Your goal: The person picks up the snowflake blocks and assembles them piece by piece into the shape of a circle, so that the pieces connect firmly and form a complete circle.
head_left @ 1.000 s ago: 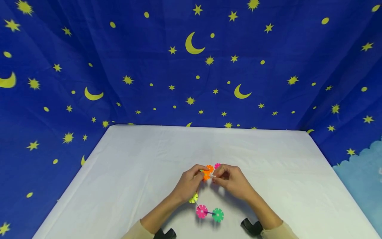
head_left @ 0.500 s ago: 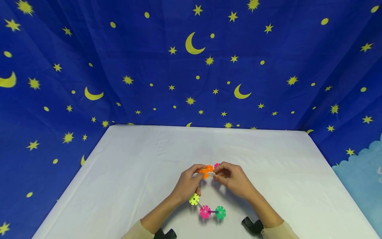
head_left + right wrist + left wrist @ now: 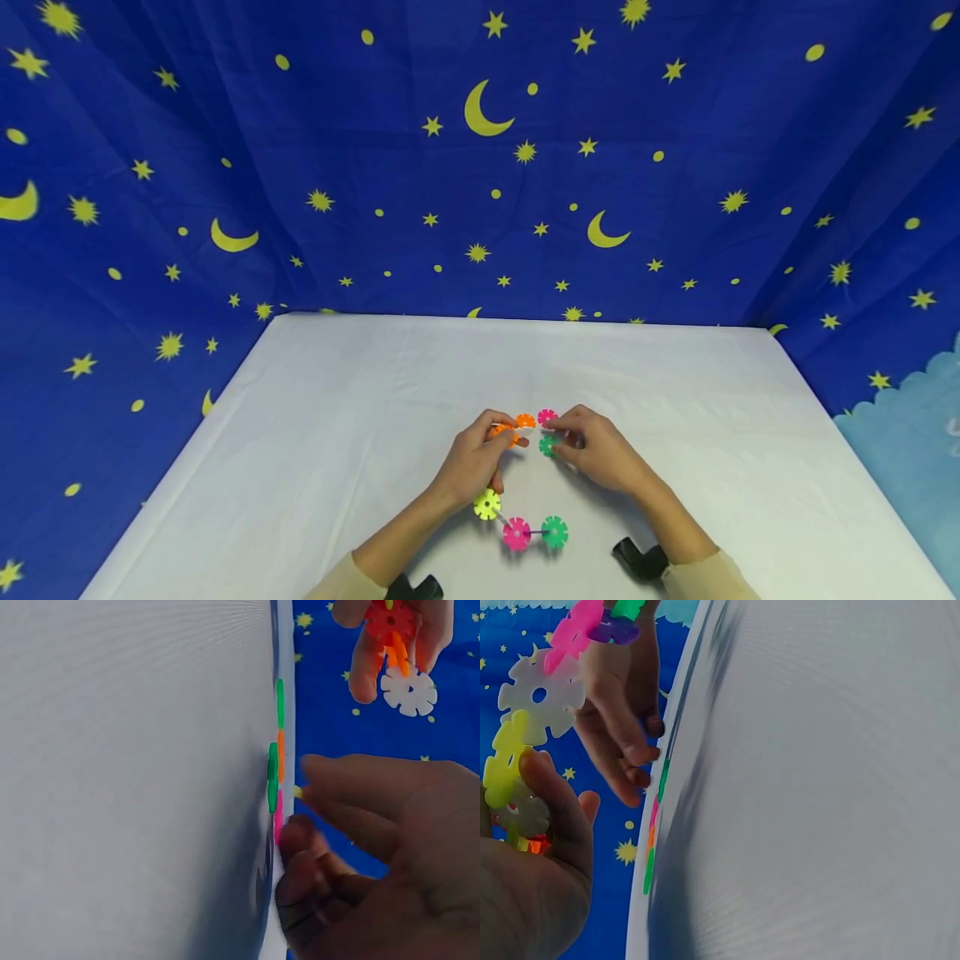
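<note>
Yellow-pink-green chain (image 3: 517, 535) already linked, pinched in left hand (image 3: 469, 457); right hand (image 3: 606, 450) empty, fingers loose; pink disc (image 3: 547, 416), green disc (image 3: 547, 447) beside it, look unlinked.

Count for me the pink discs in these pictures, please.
2. One pink disc lies on the table near the right hand; the other pink disc is in the chain that the left hand holds. More may be hidden behind the hands.

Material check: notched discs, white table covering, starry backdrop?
Notched discs: probably moulded plastic, smooth; crisp even notches, uniform colour, some look translucent.
White table covering: likely matte cloth, from faint creases; a coated sheet isn't ruled out.
Starry backdrop: likely printed fabric, fairly matte, hanging in soft folds; fibre unclear.
</note>
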The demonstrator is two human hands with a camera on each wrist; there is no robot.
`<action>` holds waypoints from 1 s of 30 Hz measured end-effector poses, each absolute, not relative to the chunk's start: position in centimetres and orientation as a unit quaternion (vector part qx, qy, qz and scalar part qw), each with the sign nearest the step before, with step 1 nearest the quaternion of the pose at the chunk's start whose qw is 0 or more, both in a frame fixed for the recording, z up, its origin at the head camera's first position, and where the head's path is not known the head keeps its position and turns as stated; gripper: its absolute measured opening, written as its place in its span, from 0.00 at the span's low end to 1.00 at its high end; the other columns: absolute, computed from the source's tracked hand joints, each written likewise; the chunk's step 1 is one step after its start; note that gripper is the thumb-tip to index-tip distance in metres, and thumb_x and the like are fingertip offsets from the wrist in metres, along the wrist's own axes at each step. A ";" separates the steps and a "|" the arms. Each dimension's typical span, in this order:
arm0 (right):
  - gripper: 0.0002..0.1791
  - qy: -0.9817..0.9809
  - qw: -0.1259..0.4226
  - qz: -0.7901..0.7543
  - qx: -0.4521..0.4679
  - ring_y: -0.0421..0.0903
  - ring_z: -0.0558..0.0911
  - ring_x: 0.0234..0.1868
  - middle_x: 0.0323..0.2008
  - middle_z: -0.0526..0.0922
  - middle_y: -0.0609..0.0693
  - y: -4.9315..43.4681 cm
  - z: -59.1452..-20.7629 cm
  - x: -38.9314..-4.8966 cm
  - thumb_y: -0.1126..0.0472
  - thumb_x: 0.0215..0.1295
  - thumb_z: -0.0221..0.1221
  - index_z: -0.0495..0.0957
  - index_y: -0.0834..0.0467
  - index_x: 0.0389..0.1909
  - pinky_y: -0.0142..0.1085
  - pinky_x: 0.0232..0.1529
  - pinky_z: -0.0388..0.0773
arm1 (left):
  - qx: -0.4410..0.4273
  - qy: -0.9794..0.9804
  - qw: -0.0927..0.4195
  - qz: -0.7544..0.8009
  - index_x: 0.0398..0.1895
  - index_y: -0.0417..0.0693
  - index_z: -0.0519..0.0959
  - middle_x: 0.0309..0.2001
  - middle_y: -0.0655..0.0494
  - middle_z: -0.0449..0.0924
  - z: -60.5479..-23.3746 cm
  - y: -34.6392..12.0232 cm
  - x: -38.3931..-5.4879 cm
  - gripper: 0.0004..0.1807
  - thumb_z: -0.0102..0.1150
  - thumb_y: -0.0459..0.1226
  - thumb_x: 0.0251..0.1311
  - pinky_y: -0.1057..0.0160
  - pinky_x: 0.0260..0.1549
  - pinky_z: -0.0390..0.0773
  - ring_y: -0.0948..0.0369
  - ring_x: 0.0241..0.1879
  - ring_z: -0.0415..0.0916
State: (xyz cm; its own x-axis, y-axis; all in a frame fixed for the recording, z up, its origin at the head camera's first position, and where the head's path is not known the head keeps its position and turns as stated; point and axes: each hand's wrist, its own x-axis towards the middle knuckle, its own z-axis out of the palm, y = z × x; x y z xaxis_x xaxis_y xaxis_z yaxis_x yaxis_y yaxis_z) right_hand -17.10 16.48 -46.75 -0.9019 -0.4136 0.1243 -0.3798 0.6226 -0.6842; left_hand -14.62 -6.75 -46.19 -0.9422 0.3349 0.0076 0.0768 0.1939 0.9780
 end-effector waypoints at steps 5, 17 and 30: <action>0.16 0.915 0.035 -0.336 -0.221 0.42 0.73 0.35 0.39 0.74 0.46 16.5 -47.1 -16.9 0.63 0.56 0.67 0.84 0.54 0.47 0.35 0.35 0.72 | 0.136 0.764 0.103 0.622 0.48 0.52 0.72 0.44 0.53 0.84 -46.1 -6.6 -14.6 0.13 0.47 0.48 0.71 0.62 0.12 0.73 0.56 0.08 0.70; 0.10 0.885 0.048 -0.400 -0.234 0.40 0.74 0.28 0.28 0.76 0.42 16.4 -46.8 -16.9 0.66 0.61 0.63 0.76 0.52 0.41 0.34 0.29 0.74 | 0.131 0.767 0.105 0.619 0.46 0.54 0.72 0.42 0.56 0.84 -46.1 -6.6 -14.4 0.11 0.48 0.48 0.71 0.63 0.11 0.72 0.57 0.08 0.68; 0.08 0.831 0.087 -0.515 -0.190 0.48 0.79 0.28 0.33 0.81 0.48 16.2 -46.0 -16.9 0.66 0.65 0.58 0.79 0.55 0.43 0.39 0.29 0.78 | 0.123 0.771 0.105 0.616 0.46 0.55 0.73 0.41 0.56 0.85 -46.2 -6.7 -14.5 0.12 0.49 0.50 0.70 0.63 0.10 0.72 0.55 0.08 0.69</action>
